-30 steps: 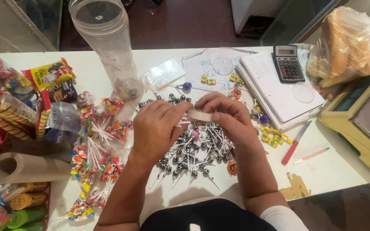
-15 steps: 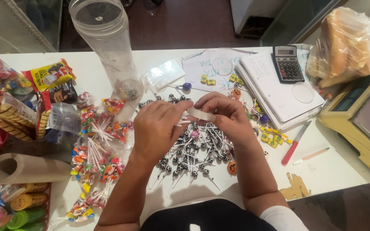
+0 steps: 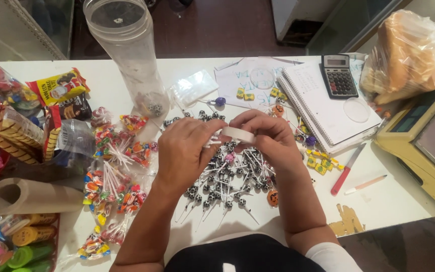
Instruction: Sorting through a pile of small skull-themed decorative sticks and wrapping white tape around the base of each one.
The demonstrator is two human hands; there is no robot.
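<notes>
Little has moved since the earlier frames: both hands stay raised over the desk (image 3: 404,201). The roll of tape (image 3: 238,134) is pinched in the closed right hand (image 3: 270,135), the left hand (image 3: 187,148) gripping lollipop sticks beside it. Many black-and-white lollipops (image 3: 222,184) lie loose below, apparently unbundled.

A white table (image 3: 409,201) is seen from above, and most of the view is filled by it. Beyond its far edge, a dark reddish-brown floor (image 3: 217,30) is shown. At the upper left, a glass-fronted cabinet (image 3: 31,22) is set beside the table, with a pale frame along its edge. At the upper right, a white unit (image 3: 290,17) and a grey angled panel (image 3: 363,22) are placed on the floor. Even, soft light is cast, and only faint shadows are thrown on the tabletop.
</notes>
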